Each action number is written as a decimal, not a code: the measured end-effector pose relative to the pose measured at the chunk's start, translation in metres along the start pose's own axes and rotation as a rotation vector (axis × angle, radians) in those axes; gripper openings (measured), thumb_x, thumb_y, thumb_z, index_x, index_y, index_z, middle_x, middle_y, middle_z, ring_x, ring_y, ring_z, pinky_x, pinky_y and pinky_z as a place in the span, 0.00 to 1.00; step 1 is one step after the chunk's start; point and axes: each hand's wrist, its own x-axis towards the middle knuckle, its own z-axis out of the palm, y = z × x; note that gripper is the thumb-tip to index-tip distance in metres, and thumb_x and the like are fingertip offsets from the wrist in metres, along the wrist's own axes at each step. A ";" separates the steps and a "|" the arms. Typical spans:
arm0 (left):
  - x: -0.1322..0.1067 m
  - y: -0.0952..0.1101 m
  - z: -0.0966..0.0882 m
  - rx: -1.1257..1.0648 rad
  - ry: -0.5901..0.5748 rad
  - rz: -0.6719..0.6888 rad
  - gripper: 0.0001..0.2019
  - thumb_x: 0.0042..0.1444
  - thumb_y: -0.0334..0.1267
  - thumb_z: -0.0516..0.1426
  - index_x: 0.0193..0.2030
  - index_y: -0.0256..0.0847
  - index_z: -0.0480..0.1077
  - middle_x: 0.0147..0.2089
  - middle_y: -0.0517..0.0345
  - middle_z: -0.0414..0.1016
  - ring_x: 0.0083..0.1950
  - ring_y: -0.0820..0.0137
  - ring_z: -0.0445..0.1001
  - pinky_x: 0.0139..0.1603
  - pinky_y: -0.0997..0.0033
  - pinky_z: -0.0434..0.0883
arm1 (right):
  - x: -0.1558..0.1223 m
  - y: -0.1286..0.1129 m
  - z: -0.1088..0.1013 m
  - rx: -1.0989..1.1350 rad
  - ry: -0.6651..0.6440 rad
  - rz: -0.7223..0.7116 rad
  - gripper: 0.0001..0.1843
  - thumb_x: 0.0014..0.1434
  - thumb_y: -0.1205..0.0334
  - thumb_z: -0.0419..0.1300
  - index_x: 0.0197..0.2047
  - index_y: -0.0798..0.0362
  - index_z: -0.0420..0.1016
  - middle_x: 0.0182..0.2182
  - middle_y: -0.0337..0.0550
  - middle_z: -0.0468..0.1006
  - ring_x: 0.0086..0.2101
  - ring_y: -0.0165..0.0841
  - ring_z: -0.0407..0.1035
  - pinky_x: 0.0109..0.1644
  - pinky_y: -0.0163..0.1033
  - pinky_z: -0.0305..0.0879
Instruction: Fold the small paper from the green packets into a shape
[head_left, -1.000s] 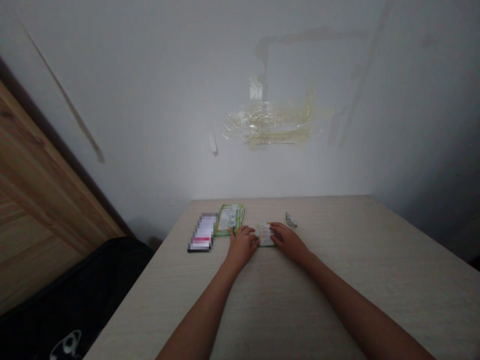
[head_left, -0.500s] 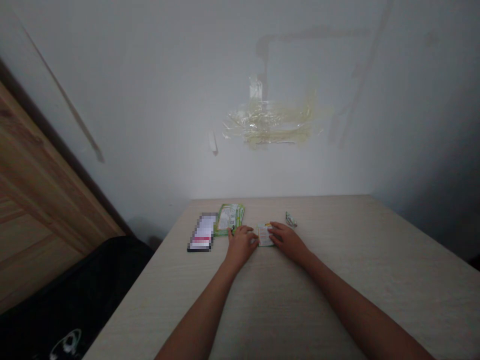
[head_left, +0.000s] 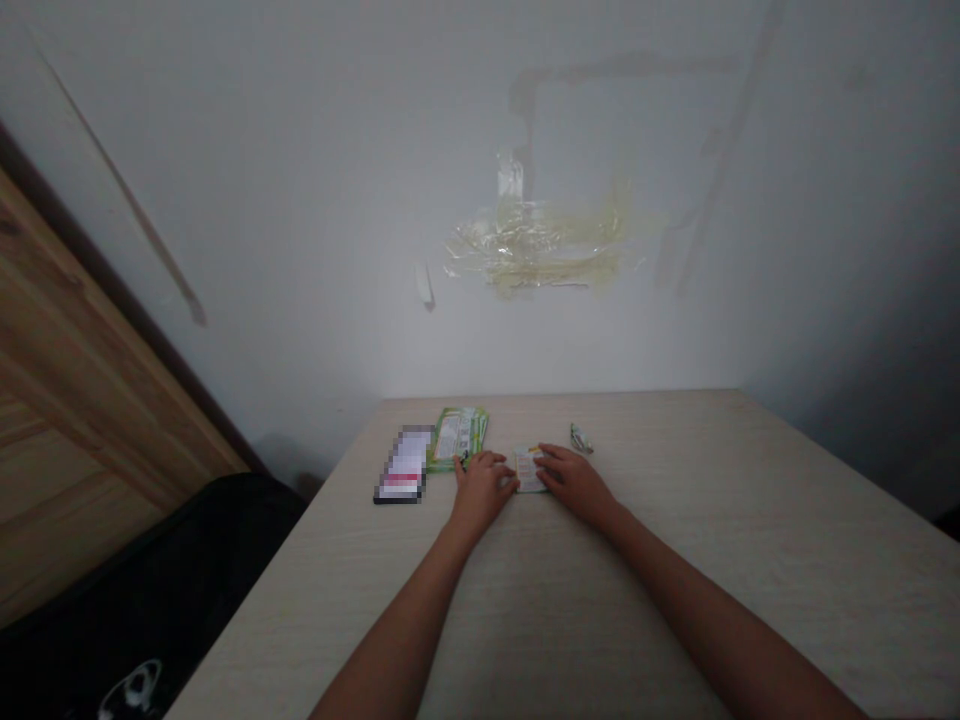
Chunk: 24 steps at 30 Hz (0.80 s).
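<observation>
A small printed sheet or packet (head_left: 529, 477), pale with lines of text and a bit of yellow on its far edge, lies flat on the table between my hands. At its left edge is my left hand (head_left: 484, 488), fingers apart, thumb and forefinger touching the border. My right hand (head_left: 576, 484) rests over its right part with spread fingers, hiding that side. Just beyond my left hand, green printed packets (head_left: 459, 435) lie in a stack, their near corner partly covered by my fingers. Neither hand visibly lifts anything.
A phone (head_left: 405, 465) with a blurred screen lies left of the green stack. A small crumpled wrapper (head_left: 579, 438) sits beyond my right hand. The pale wooden table (head_left: 675, 430) meets a wall (head_left: 300, 200) with old tape. A black bag (head_left: 187, 560) stands at the left.
</observation>
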 end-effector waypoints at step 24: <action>-0.002 0.003 -0.002 0.028 0.020 0.001 0.07 0.55 0.45 0.59 0.39 0.54 0.78 0.55 0.60 0.74 0.62 0.56 0.62 0.64 0.26 0.36 | 0.001 0.004 -0.010 0.170 0.128 -0.076 0.11 0.60 0.62 0.60 0.45 0.51 0.79 0.44 0.48 0.79 0.47 0.39 0.72 0.55 0.50 0.67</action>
